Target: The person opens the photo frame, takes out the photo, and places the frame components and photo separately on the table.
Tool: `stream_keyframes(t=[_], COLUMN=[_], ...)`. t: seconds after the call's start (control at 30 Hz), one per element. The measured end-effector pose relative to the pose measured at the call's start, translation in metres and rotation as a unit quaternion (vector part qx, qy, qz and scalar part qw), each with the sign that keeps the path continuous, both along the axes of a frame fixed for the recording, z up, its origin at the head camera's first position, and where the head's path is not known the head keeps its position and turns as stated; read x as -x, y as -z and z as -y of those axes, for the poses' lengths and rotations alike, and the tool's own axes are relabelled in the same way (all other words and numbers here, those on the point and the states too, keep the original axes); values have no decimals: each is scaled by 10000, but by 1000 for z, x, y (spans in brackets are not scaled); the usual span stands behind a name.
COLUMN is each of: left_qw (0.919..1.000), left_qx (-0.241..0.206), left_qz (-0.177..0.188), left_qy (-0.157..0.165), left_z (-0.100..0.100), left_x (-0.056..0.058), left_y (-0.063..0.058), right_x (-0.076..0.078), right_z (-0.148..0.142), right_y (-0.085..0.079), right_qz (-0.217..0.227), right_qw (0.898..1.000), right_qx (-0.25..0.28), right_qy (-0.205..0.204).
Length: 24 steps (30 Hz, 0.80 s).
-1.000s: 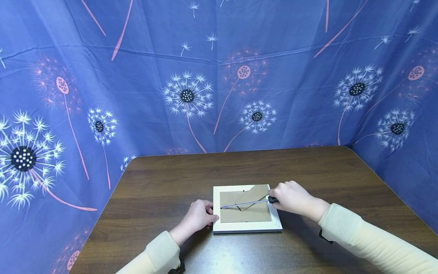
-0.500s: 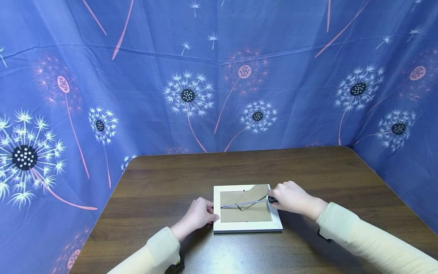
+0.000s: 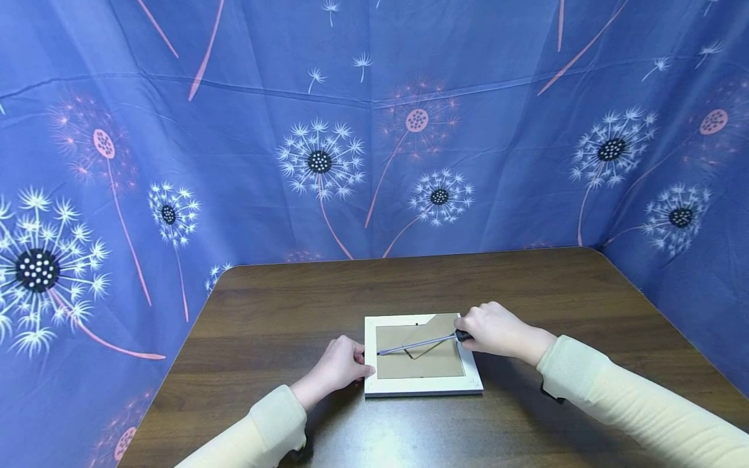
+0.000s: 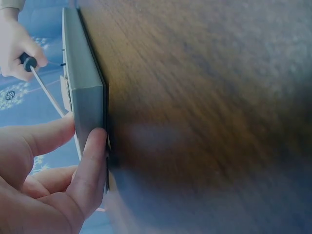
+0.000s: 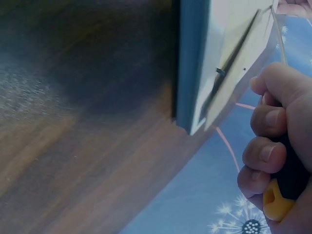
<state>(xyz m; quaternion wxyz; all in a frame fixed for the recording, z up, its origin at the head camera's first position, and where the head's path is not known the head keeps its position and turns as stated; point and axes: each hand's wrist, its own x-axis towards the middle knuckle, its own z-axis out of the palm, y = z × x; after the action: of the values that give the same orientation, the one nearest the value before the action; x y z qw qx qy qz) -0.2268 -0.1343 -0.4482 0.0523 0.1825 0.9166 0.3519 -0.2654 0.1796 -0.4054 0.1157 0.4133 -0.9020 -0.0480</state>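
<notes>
A white picture frame point(image 3: 424, 392) lies face down on the table, its brown backing board point(image 3: 398, 367) and folded stand facing up. My left hand point(image 3: 339, 365) grips the frame's left edge; in the left wrist view the thumb is at the back face and a finger on the side. My right hand point(image 3: 497, 330) holds a screwdriver point(image 5: 287, 170) by its black and yellow handle, fingers curled round it. The screwdriver's thin metal shaft point(image 3: 418, 344) slants across the backing, its tip at the frame's left inner edge, by a small dark tab.
The dark wooden table point(image 3: 281, 305) extends around the frame on all sides. A blue cloth point(image 3: 246, 169) with dandelion prints hangs behind the table and along its sides. Small dark tabs point(image 3: 417, 324) show along the frame's inner edge.
My right hand has risen slightly and shifted a little to the left, tilting the screwdriver more steeply, while its tip stays at the left inner edge. The left hand and frame hold still.
</notes>
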Motion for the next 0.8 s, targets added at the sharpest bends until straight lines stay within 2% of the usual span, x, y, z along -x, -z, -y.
stream_keyframes(t=[0.2, 0.4, 0.67, 0.8], left_qw=[9999, 9998, 9999, 9998], left_qx=[-72, -40, 5, 14], left_qz=[115, 184, 144, 163], left_qy=[12, -53, -52, -64], left_z=[0, -1, -1, 0], left_x=[0, 0, 0, 0], left_y=[-1, -2, -1, 0], right_x=[0, 1, 1, 1], right_z=[5, 14, 32, 45], right_y=[-12, -31, -56, -73], right_qz=[-98, -128, -585, -445], right_qw=[9999, 9993, 9962, 9948], right_qx=[-23, -344, -512, -830], right_qy=[-94, -121, -399, -396])
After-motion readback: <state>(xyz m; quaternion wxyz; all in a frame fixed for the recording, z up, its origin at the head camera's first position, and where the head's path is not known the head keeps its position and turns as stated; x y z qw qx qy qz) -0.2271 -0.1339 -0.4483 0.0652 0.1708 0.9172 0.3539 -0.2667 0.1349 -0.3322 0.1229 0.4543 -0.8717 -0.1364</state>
